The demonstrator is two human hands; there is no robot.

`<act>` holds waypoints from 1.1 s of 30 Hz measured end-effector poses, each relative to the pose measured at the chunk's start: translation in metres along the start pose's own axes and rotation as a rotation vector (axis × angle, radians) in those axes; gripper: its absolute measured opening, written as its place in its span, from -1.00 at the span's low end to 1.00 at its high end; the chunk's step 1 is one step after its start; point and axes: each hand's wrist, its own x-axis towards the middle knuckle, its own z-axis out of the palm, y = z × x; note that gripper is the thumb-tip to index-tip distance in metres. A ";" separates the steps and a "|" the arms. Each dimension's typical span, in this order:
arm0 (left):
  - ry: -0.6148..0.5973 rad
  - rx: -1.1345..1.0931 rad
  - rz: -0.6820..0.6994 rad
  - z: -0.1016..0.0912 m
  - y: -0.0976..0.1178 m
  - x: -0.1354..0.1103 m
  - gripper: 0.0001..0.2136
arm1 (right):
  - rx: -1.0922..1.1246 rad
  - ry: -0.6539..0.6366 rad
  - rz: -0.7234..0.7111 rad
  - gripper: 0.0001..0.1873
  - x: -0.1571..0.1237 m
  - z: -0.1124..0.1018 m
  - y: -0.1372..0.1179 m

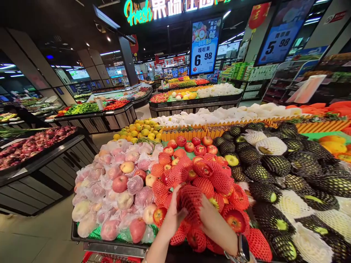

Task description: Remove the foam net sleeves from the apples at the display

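Note:
Both my hands hold one apple wrapped in red foam netting (190, 201) just above the pile of red-netted apples (208, 175). My left hand (171, 213) cups its left side with the fingers curled round it. My right hand (210, 219), with a watch at the wrist, grips its right side. The pile lies in the middle of a fruit display bin (109, 245) right in front of me.
Left of the pile lie apples in pale plastic wraps (115, 186); to the right, green fruit in black and white netting (287, 171). Yellow citrus (139, 130) and further produce stands sit behind. An aisle floor (35, 233) runs on the left, and price signs (204, 45) hang overhead.

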 end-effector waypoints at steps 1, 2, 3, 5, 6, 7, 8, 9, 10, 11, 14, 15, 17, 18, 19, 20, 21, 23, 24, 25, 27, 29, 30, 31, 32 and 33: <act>0.019 -0.003 0.003 0.000 -0.003 -0.001 -0.35 | 0.027 -0.008 0.000 -0.47 0.002 -0.004 -0.004; 0.058 -0.007 -0.010 0.000 -0.004 -0.001 -0.37 | 0.053 -0.012 0.008 -0.51 0.003 -0.009 -0.007; 0.105 -0.018 -0.032 -0.001 -0.005 -0.001 -0.41 | 0.080 -0.008 0.014 -0.56 0.002 -0.015 -0.010; 0.192 -0.037 -0.064 -0.005 -0.004 -0.002 -0.44 | 0.147 0.053 0.005 -0.62 -0.005 -0.026 -0.012; 0.232 -0.031 -0.063 -0.008 -0.002 -0.002 -0.43 | 0.186 0.128 0.001 -0.63 -0.008 -0.031 -0.013; 0.261 -0.009 -0.053 -0.011 0.002 -0.002 -0.42 | 0.228 0.234 0.011 -0.64 -0.012 -0.034 -0.012; 0.279 0.026 -0.033 -0.013 0.006 -0.003 -0.40 | 0.272 0.348 0.043 -0.66 -0.015 -0.037 -0.012; 0.281 0.070 -0.007 -0.014 0.011 -0.005 -0.38 | 0.322 0.448 0.101 -0.68 -0.016 -0.038 -0.011; 0.270 0.112 0.017 -0.015 0.016 -0.006 -0.35 | 0.387 0.508 0.176 -0.71 -0.017 -0.037 -0.011; 0.247 0.147 0.030 -0.014 0.022 -0.008 -0.32 | 0.467 0.510 0.249 -0.70 -0.016 -0.036 -0.010; 0.158 0.215 0.018 -0.004 0.034 -0.014 -0.19 | 0.739 0.230 0.372 -0.46 -0.011 -0.026 -0.010; 0.143 0.230 0.012 0.000 0.036 -0.016 -0.17 | 0.808 0.131 0.394 -0.41 -0.010 -0.022 -0.010; 0.150 0.260 0.028 0.006 0.036 -0.020 -0.12 | 0.901 0.035 0.440 -0.33 -0.011 -0.015 -0.010; 0.148 0.275 0.040 0.007 0.034 -0.022 -0.10 | 0.941 0.032 0.464 -0.32 -0.012 -0.013 -0.009; 0.131 0.286 0.046 0.008 0.033 -0.023 -0.08 | 0.989 0.039 0.483 -0.31 -0.013 -0.011 -0.008; 0.096 0.292 0.044 0.007 0.032 -0.024 -0.05 | 1.051 0.040 0.498 -0.30 -0.015 -0.010 -0.007; 0.055 0.291 0.041 0.006 0.031 -0.024 -0.02 | 1.130 0.028 0.505 -0.30 -0.016 -0.010 -0.006; -0.010 0.268 0.046 0.005 0.030 -0.024 0.00 | 1.307 -0.018 0.505 -0.29 -0.016 -0.011 -0.003; -0.009 0.248 0.051 0.005 0.030 -0.022 0.00 | 1.377 -0.035 0.504 -0.27 -0.016 -0.011 -0.002; 0.015 0.222 0.053 0.005 0.029 -0.021 -0.01 | 1.418 -0.036 0.507 -0.27 -0.016 -0.011 -0.002; 0.099 0.153 0.046 0.006 0.027 -0.017 -0.05 | 1.425 -0.006 0.532 -0.31 -0.015 -0.008 -0.001; 0.181 0.029 0.003 0.008 0.024 -0.014 -0.07 | 1.417 0.046 0.577 -0.41 -0.014 -0.002 -0.001; 0.205 -0.051 -0.032 0.008 0.021 -0.013 -0.08 | 1.426 0.075 0.595 -0.44 -0.014 0.002 -0.002; 0.215 -0.131 -0.074 0.009 0.019 -0.012 -0.07 | 1.440 0.105 0.606 -0.46 -0.014 0.005 -0.001; 0.218 -0.201 -0.121 0.010 0.017 -0.012 -0.07 | 1.453 0.136 0.613 -0.49 -0.014 0.009 -0.001; 0.216 -0.255 -0.168 0.010 0.014 -0.011 -0.07 | 1.458 0.165 0.613 -0.52 -0.013 0.013 0.000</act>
